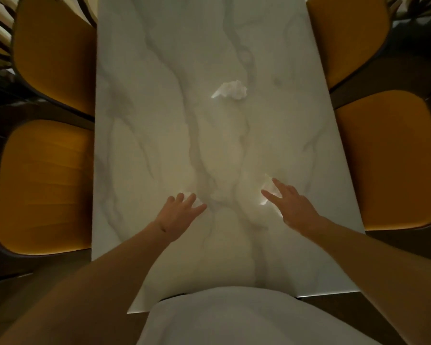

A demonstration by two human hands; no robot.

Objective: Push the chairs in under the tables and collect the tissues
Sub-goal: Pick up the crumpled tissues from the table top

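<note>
left hand (pixel 178 211): fingers spread, on tissue (pixel 194 197) | right hand (pixel 290 204): fingers spread, on second tissue (pixel 268 189) | third tissue (pixel 230 89): mid worktop (pixel 159 95), apart | chairs (pixel 42 185): flanking both sides

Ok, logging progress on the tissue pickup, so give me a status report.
Left hand open, fingers on a crumpled white tissue. Right hand open over a second white tissue. Third crumpled tissue untouched mid-table. Nothing in the way.

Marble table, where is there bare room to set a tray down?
Bare: the far end of the white marble table beyond the crumpled white tissue, and the middle strip between it and both hands. Crowded: the left hand and right hand reach over tissues.
</note>
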